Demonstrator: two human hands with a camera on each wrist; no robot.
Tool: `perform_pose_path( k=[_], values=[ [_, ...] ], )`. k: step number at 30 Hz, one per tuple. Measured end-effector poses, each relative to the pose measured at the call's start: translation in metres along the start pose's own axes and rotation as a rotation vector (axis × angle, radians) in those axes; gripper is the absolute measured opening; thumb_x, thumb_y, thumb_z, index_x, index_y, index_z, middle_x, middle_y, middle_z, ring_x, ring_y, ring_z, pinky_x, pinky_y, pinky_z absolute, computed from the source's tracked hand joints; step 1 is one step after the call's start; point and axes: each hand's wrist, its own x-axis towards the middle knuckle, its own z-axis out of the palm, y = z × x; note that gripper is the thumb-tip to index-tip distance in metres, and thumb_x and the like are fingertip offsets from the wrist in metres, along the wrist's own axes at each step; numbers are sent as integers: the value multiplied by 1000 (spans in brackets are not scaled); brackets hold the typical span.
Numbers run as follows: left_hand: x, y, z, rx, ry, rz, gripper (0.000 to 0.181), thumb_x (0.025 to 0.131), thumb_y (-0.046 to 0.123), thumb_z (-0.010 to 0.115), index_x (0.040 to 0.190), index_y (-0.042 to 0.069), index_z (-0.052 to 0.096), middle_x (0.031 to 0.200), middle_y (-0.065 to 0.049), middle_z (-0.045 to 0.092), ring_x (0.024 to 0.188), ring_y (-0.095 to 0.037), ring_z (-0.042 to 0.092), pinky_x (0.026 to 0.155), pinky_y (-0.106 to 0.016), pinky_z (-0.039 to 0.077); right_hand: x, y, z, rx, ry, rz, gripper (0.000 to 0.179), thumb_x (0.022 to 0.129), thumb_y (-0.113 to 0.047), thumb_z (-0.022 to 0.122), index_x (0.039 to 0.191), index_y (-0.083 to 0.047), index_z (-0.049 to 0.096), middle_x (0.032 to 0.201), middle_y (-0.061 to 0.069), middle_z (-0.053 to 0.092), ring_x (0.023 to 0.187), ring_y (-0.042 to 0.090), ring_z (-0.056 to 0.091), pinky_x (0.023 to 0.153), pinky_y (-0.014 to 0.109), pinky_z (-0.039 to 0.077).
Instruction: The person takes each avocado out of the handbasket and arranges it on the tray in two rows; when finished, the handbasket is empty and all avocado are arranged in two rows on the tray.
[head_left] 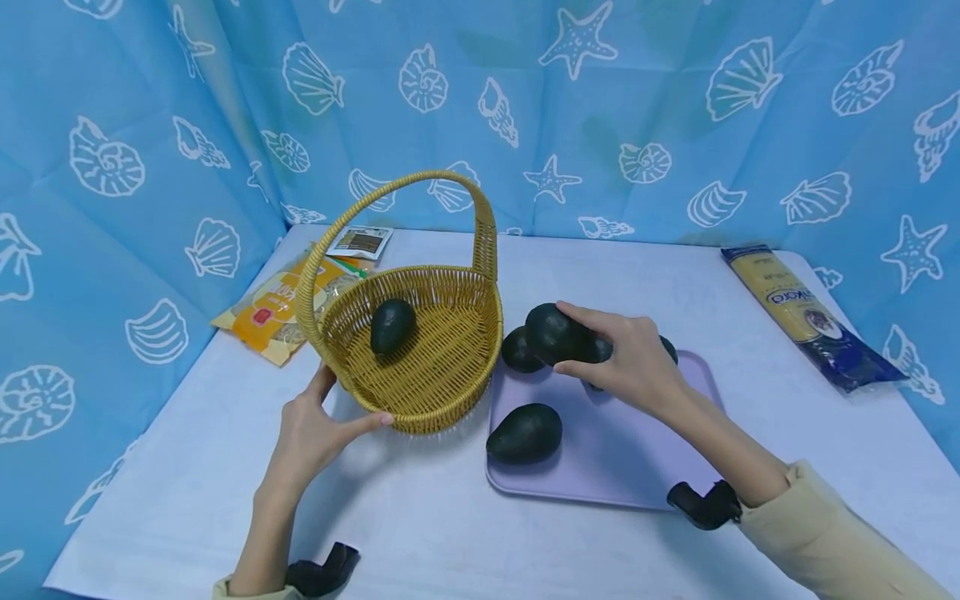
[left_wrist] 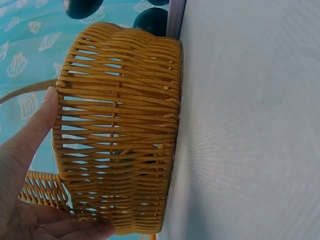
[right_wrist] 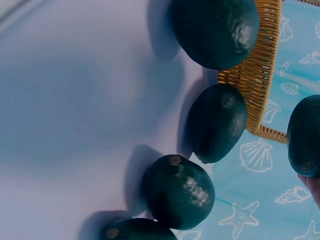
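Note:
A wicker basket (head_left: 459, 407) with a tall arched handle stands left of centre in the head view, with one dark green avocado (head_left: 393, 327) inside. My left hand (head_left: 306, 442) holds its near left side, thumb on the rim and fingers against the woven wall (left_wrist: 120, 125). Above the lilac tray (head_left: 622, 462), my right hand (head_left: 633, 358) grips another avocado (head_left: 553, 335) between thumb and fingers. On the tray, one avocado (head_left: 525, 434) lies near the left edge; others, including one avocado (head_left: 517, 352) at the back, are partly hidden behind the right hand.
Orange and clear food packets (head_left: 273, 308) lie behind the basket at the left, near a small white sachet (head_left: 362, 242). At the far right lies a long blue and yellow packet (head_left: 810, 317). A blue shell-patterned curtain (head_left: 525, 125) closes off the table's back and sides.

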Motion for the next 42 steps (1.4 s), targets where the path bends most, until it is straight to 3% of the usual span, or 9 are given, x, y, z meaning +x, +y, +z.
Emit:
perform_pose_path(
  k=[12, 16, 20, 29, 42],
  values=[
    [0, 0, -1, -15, 4, 18, 115, 69, 48, 83, 154, 8, 17, 154, -20, 32, 142, -39, 30, 109, -59, 35, -25, 8, -2, -23, 1, -4, 67, 71, -18, 85, 132, -8, 59, 122, 19, 66, 106, 36, 66, 82, 51, 56],
    [0, 0, 0, -15, 7, 25, 115, 69, 49, 83, 154, 8, 17, 154, -20, 33, 142, -39, 30, 108, -60, 35, -33, 10, -2, -59, 5, 4, 67, 69, -19, 86, 130, -8, 61, 110, 15, 72, 85, 24, 63, 71, 38, 54],
    [0, 0, 0, -17, 4, 15, 117, 68, 52, 82, 154, 9, 16, 154, -20, 32, 142, -39, 30, 108, -60, 35, -43, 13, -2, -77, -6, 25, 67, 68, -19, 87, 129, -8, 62, 103, 11, 73, 76, 17, 52, 66, 32, 45],
    [0, 0, 0, -14, -1, 0, 118, 68, 54, 81, 155, 11, 15, 155, -19, 32, 143, -39, 29, 109, -60, 34, -60, 22, -2, -33, -38, 58, 67, 67, -15, 87, 128, -5, 62, 122, 21, 65, 97, 32, 68, 81, 51, 57],
    [0, 0, 0, -20, -3, -3, 115, 69, 49, 82, 155, 11, 15, 155, -19, 31, 143, -38, 28, 109, -60, 34, -80, 35, 12, -35, -124, 47, 66, 66, -15, 87, 126, -5, 63, 120, 18, 67, 102, 35, 68, 81, 48, 57]
  ],
)
